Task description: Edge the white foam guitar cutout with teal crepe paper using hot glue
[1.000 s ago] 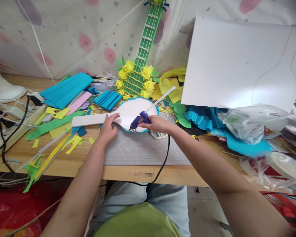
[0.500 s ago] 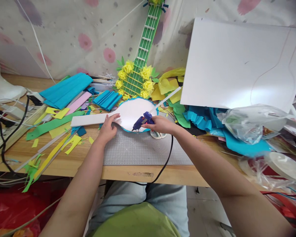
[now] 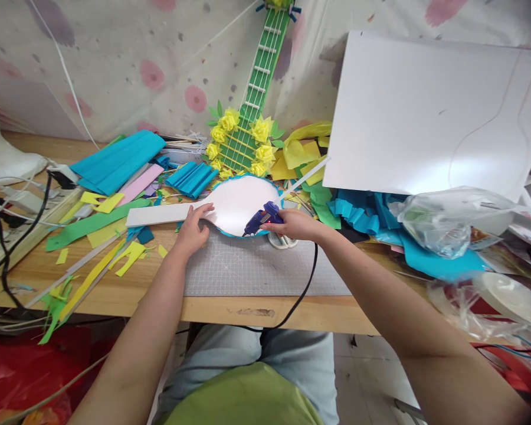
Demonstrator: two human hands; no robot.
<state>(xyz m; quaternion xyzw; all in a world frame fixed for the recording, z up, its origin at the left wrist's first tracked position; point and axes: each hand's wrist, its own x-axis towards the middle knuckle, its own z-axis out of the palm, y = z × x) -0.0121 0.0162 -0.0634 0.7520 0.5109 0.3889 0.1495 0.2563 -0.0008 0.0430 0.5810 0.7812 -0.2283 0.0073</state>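
A white board cutout [image 3: 243, 198], shaped like a small guitar, lies flat with its neck to the left and blue crepe paper along the edge of its round body. My left hand [image 3: 193, 229] rests where neck meets body, fingers stretched across the board and thumb apart. In my right hand [image 3: 292, 224], closed round the handle, is a blue glue gun [image 3: 262, 218]. Its nozzle points down-left at the body's near edge; whether it touches cannot be told. A long white glue stick [image 3: 307, 177] sticks out of its back. Scissors [image 3: 282, 241] lie partly hidden under my right hand.
A grey cutting mat [image 3: 248, 274] lies under the cutout. Behind stands a green paper guitar [image 3: 241, 147] with yellow flowers. A large white board [image 3: 393, 112] leans at right. Blue crepe paper [image 3: 119, 159] and scraps lie left. The gun's black cord [image 3: 307, 283] hangs over the table edge.
My right hand has moved the glue gun slightly right along the near edge of the cutout's body. My left hand stays in place on the board.
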